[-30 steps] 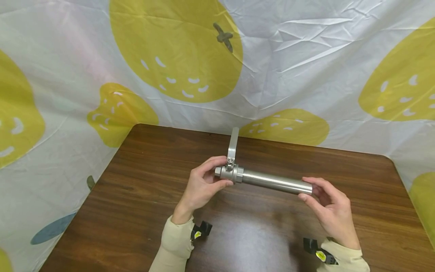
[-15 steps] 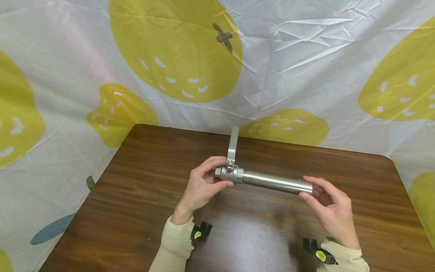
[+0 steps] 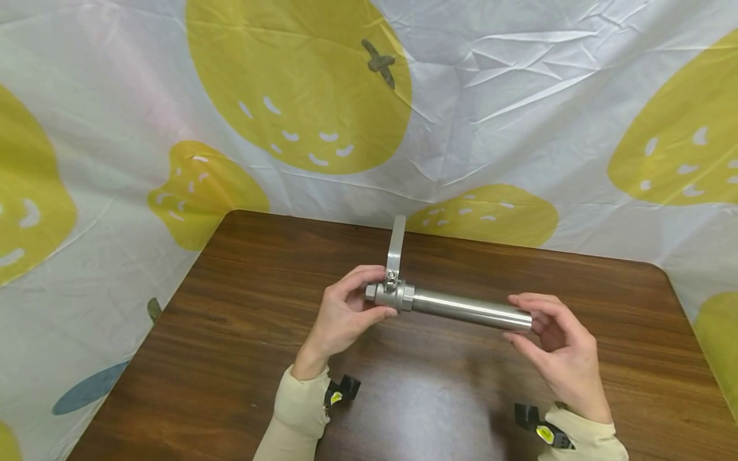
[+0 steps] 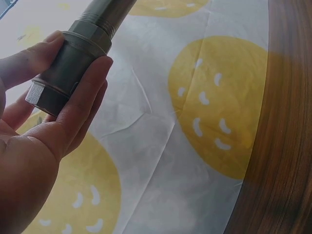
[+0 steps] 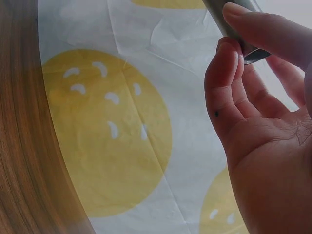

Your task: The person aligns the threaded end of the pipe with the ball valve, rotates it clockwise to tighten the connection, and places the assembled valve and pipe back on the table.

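A steel ball valve (image 3: 389, 294) with a long flat lever handle (image 3: 395, 246) is held up over the table, joined to a smooth steel pipe (image 3: 467, 308) that extends to the right. My left hand (image 3: 340, 317) grips the valve body, thumb at the front and fingers behind; the left wrist view shows the valve (image 4: 70, 68) between thumb and fingers. At the pipe's far end, my right hand (image 3: 567, 355) curls loosely round it, thumb and index finger spread about its sides. In the right wrist view the thumb overlaps the pipe end (image 5: 248, 46).
A dark wood-grain table (image 3: 230, 333) lies under both hands. Behind it and at the sides hangs a white cloth (image 3: 450, 128) printed with yellow fruit. Each wrist wears a black camera strap (image 3: 340, 390) over a cream sleeve (image 3: 296, 410).
The right thumb and index finger have spread a little wider about the pipe end. The left hand's grip on the valve looks the same, and the lever handle is still raised.
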Demonstrator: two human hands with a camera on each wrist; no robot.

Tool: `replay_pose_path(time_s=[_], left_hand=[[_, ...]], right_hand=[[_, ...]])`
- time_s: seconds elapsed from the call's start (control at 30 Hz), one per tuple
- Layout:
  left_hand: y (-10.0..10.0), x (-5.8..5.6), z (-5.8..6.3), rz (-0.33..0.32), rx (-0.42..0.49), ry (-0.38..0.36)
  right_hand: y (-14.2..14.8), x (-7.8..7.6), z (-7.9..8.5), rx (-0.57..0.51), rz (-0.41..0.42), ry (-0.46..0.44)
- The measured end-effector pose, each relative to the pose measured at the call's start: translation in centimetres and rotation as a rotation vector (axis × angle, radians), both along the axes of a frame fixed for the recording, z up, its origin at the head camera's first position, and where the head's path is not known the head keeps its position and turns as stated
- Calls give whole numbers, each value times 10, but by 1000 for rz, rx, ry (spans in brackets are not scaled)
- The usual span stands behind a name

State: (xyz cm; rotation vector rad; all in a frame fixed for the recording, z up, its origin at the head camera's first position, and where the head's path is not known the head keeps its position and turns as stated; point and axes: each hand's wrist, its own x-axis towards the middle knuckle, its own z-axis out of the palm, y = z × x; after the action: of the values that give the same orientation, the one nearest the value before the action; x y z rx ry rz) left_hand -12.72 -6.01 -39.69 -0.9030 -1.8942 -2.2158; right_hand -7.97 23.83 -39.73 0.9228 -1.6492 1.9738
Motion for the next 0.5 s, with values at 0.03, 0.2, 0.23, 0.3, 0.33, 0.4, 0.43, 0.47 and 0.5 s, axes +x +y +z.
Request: replay_pose_path(time_s=[0.03,0.2,0.23,0.3,0.33,0.4,0.43,0.47,0.5], left_hand=[[0,0,0,-1,0,1],[0,-1,-1,-9,-4,1],[0,-1,-1,-10,-6,-2],[0,-1,-1,-13,-10,-7],[-1,-1,-1,-15,-12,-13],[-1,0,-1,-19,-16,-21],[-1,0,-1,-21,-18,-26],[-1,0,-1,-23,-20,-29],[-1,0,-1,-25,-22,-32]], right_hand=[[0,0,0,1,-2,-2],[-1,1,2,7,-16,-5],[-1,1,2,9,-18,-5],[-1,2,2,13,-23,-7],[-1,2,3,16,-27,-9],[-1,2,3,23,-33,-11],[-1,2,3,26,-36,-12],[-1,2,3,27,-38,-12],[-1,3,3,28,-39,-12]])
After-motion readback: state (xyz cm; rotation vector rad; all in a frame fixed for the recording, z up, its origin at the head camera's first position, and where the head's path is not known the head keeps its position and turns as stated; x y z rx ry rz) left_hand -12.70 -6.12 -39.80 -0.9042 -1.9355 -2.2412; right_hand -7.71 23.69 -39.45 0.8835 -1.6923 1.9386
